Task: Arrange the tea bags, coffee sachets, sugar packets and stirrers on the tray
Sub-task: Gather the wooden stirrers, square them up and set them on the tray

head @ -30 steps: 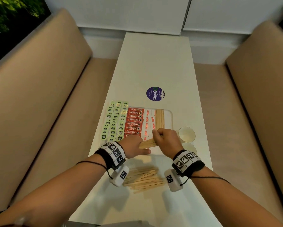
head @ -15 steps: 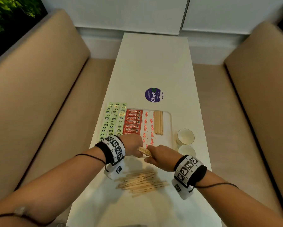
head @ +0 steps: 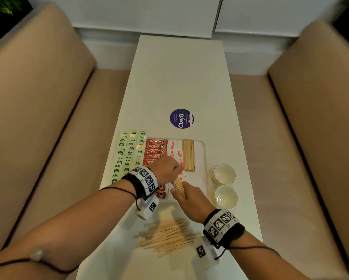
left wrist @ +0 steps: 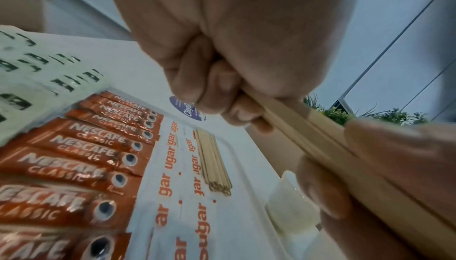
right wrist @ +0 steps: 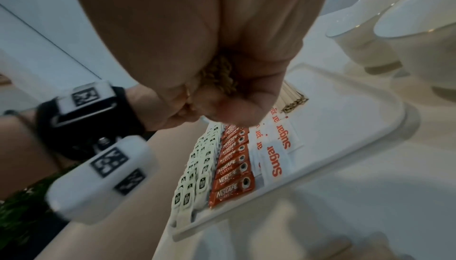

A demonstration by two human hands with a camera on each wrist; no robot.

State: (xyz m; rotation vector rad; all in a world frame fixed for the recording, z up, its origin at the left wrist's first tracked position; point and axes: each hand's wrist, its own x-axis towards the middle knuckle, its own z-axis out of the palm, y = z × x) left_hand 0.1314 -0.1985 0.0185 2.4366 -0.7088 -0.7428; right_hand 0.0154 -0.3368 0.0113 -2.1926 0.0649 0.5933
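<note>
Both hands grip one bundle of flat wooden stirrers

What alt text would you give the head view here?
Both hands, left hand and right hand, grip one bundle of stirrers over a white tray holding coffee sachets, sugar packets and stirrers. Loose stirrers lie nearer on the table.

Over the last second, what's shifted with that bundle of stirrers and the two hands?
Both hands drew the held stirrer bundle back toward the tray's near end. The left hand and right hand still grip it, but it now points more along the tray than across it. Unchanged: the stirrers already on the tray, the loose pile on the table, the sachets, both cups.
</note>
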